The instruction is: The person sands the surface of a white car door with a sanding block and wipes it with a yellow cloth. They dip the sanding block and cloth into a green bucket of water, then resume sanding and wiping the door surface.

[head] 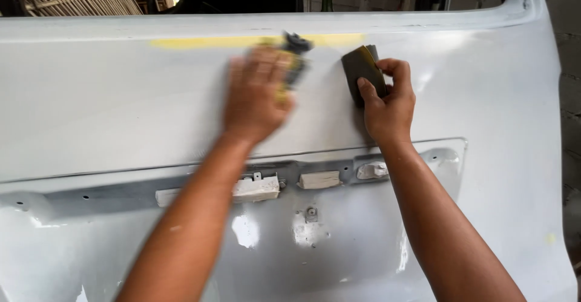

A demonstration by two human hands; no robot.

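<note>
Two bare forearms come up from the bottom edge of the head view, with no sleeve, glove, watch or band anywhere along them. The left hand (257, 93) is smeared by motion blur, so its fingers run together and any ring or mark on it cannot be made out. The right hand (387, 105) is sharp: short, plain nails, creased knuckles, no jewellery. Both forearms are lean, and a few small pale specks, possibly dust, sit on the left one.
</note>
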